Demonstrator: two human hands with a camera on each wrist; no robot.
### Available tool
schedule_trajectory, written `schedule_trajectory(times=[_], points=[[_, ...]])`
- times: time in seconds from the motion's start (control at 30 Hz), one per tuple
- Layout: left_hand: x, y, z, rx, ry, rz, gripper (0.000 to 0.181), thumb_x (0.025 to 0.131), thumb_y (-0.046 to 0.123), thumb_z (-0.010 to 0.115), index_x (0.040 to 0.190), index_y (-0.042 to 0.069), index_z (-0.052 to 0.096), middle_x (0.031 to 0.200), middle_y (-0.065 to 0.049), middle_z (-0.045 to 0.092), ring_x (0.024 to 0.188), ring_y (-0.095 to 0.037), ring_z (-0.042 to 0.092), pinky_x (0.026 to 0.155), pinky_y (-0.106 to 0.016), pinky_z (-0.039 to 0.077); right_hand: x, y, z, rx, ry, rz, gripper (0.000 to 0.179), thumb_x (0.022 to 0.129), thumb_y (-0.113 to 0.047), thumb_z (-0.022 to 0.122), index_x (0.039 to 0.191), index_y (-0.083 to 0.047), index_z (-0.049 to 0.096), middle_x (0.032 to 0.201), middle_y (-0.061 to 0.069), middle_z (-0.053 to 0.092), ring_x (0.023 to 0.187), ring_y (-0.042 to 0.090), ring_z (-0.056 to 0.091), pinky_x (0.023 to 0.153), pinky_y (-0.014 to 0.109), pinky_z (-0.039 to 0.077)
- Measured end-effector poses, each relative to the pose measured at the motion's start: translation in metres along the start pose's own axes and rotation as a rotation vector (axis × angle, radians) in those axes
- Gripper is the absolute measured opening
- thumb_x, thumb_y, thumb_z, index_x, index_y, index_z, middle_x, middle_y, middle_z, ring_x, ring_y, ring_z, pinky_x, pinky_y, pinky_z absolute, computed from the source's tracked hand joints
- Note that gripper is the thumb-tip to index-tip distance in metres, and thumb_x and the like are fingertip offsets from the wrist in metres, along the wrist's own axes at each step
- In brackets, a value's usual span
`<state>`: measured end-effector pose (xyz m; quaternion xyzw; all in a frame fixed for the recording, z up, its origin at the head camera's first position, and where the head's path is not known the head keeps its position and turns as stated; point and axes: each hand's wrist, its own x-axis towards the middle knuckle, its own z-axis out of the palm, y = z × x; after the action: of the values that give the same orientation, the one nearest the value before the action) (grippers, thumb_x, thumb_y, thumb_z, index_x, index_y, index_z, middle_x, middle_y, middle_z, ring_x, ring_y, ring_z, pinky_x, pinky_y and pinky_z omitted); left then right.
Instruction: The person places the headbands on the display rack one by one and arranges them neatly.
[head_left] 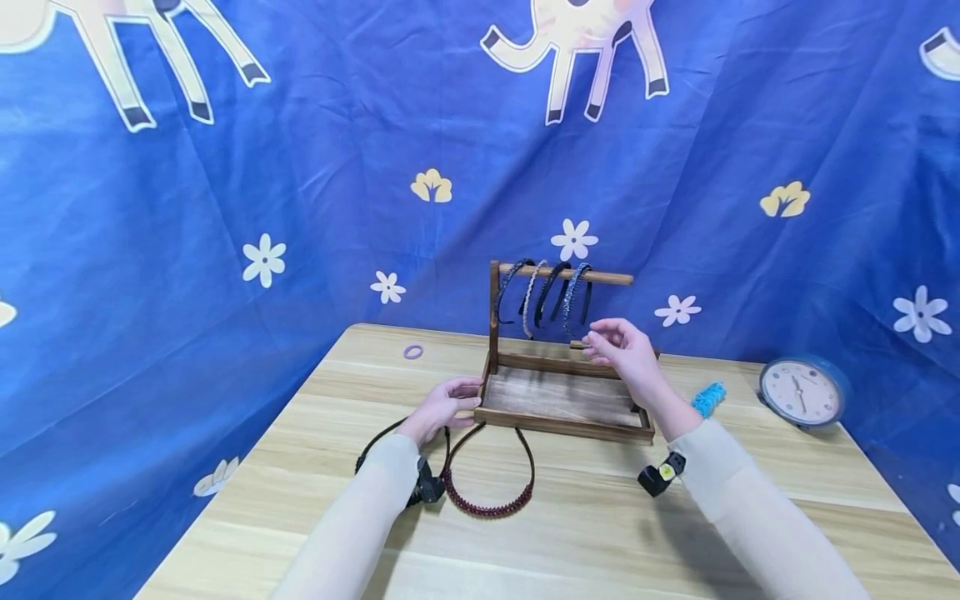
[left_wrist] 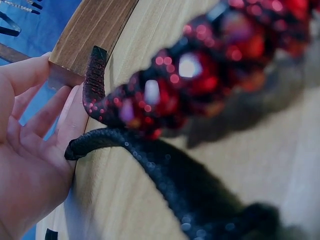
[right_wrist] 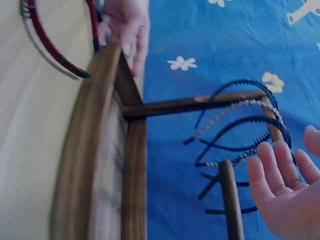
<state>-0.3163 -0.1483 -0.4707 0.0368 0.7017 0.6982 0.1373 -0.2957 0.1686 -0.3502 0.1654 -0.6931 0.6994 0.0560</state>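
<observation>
A wooden rack [head_left: 562,428] with a tray base stands on the table. Several headbands [head_left: 572,296] hang from its upper bar, some dark, one pale and braided. My left hand [head_left: 441,408] touches the left front corner of the base, fingers mostly straight. My right hand [head_left: 621,354] is raised by the rack's right side, near the hanging headbands; its fingers [right_wrist: 272,167] are loosely bent with nothing between them. A dark red beaded headband [head_left: 491,510] lies in front of the base. Partly beneath my left forearm is a black headband [head_left: 381,435].
A short lower peg [head_left: 577,344] of the rack shows behind my right hand. Right of the rack lie a bright blue bundle [head_left: 708,398] and a round clock [head_left: 801,392]. A purple ring [head_left: 412,352] lies at the back left. Behind the table hangs a blue patterned curtain [head_left: 337,167].
</observation>
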Motion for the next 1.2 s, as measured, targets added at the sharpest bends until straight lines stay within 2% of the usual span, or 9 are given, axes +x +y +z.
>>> schedule_trajectory(times=[0.13, 0.3, 0.4, 0.57, 0.67, 0.77, 0.87, 1.07, 1.2], points=[[0.0, 0.0, 0.0, -0.007, -0.001, 0.003, 0.044, 0.089, -0.001, 0.057, 0.132, 0.007, 0.049, 0.132, -0.018, 0.048, 0.114, -0.033, 0.051, 0.082, -0.045, 0.054, -0.017, 0.006, 0.003, -0.013, -0.055, 0.002, 0.037, 0.092, -0.012, 0.059, 0.117, 0.012, 0.046, 0.097, 0.017, 0.064, 0.085, 0.027, 0.065, 0.077, 0.038, 0.057], [-0.001, 0.0, 0.0, -0.004, -0.017, 0.004, 0.046, 0.089, 0.0, 0.058, 0.133, 0.007, 0.048, 0.133, -0.019, 0.047, 0.114, -0.033, 0.051, 0.085, -0.048, 0.052, -0.042, 0.021, 0.008, 0.048, -0.104, 0.066, 0.037, 0.09, -0.01, 0.06, 0.117, 0.012, 0.045, 0.101, 0.026, 0.061, 0.085, 0.028, 0.064, 0.08, 0.042, 0.055], [-0.001, 0.0, 0.0, 0.0, -0.014, 0.001, 0.046, 0.089, 0.0, 0.059, 0.133, 0.007, 0.049, 0.133, -0.019, 0.047, 0.112, -0.031, 0.052, 0.084, -0.047, 0.053, -0.057, 0.034, 0.012, 0.07, -0.118, 0.11, 0.034, 0.09, -0.007, 0.06, 0.115, 0.011, 0.047, 0.098, 0.024, 0.061, 0.085, 0.029, 0.064, 0.081, 0.047, 0.054], [0.0, -0.001, -0.001, -0.007, -0.01, -0.001, 0.044, 0.09, -0.001, 0.057, 0.133, 0.007, 0.049, 0.132, -0.018, 0.047, 0.113, -0.031, 0.051, 0.083, -0.045, 0.054, -0.077, 0.053, 0.023, 0.008, -0.146, 0.165, 0.038, 0.087, -0.009, 0.063, 0.116, 0.011, 0.048, 0.096, 0.017, 0.063, 0.085, 0.028, 0.063, 0.08, 0.047, 0.054], [0.0, -0.001, -0.001, -0.006, -0.009, 0.004, 0.045, 0.09, -0.001, 0.057, 0.133, 0.007, 0.049, 0.132, -0.018, 0.047, 0.114, -0.032, 0.05, 0.082, -0.044, 0.054, -0.087, 0.064, 0.031, -0.05, -0.223, 0.184, 0.039, 0.086, -0.012, 0.065, 0.116, 0.009, 0.049, 0.099, 0.019, 0.061, 0.086, 0.029, 0.062, 0.08, 0.046, 0.054], [0.0, -0.001, -0.001, -0.003, -0.01, 0.006, 0.045, 0.089, 0.0, 0.058, 0.133, 0.007, 0.049, 0.133, -0.017, 0.047, 0.114, -0.032, 0.05, 0.082, -0.044, 0.054, -0.096, 0.072, 0.039, -0.14, -0.32, 0.131, 0.033, 0.086, -0.011, 0.065, 0.113, 0.004, 0.053, 0.099, 0.02, 0.06, 0.087, 0.028, 0.061, 0.08, 0.041, 0.055], [0.001, 0.0, 0.0, -0.001, -0.011, 0.005, 0.045, 0.089, 0.0, 0.057, 0.133, 0.007, 0.048, 0.133, -0.018, 0.047, 0.114, -0.033, 0.051, 0.081, -0.043, 0.055, -0.101, 0.075, 0.046, -0.279, -0.409, 0.029, 0.027, 0.085, -0.01, 0.066, 0.11, -0.002, 0.057, 0.098, 0.015, 0.062, 0.086, 0.022, 0.06, 0.077, 0.032, 0.055], [0.001, 0.001, -0.001, 0.0, -0.019, -0.004, 0.046, 0.09, 0.0, 0.057, 0.134, 0.006, 0.047, 0.133, -0.019, 0.046, 0.114, -0.034, 0.05, 0.081, -0.042, 0.055, -0.107, 0.075, 0.061, -0.676, -0.558, -0.294, 0.035, 0.083, -0.022, 0.069, 0.113, -0.007, 0.06, 0.106, 0.002, 0.062, 0.098, 0.015, 0.058, 0.088, 0.032, 0.051], [0.001, 0.001, -0.001, 0.006, -0.024, 0.005, 0.046, 0.09, 0.001, 0.058, 0.134, 0.005, 0.047, 0.132, -0.019, 0.047, 0.115, -0.034, 0.05, 0.082, -0.043, 0.055, -0.107, 0.076, 0.073, -0.77, -0.604, -0.467, 0.038, 0.081, -0.03, 0.071, 0.11, -0.008, 0.062, 0.107, -0.002, 0.062, 0.102, 0.013, 0.057, 0.093, 0.031, 0.047]])
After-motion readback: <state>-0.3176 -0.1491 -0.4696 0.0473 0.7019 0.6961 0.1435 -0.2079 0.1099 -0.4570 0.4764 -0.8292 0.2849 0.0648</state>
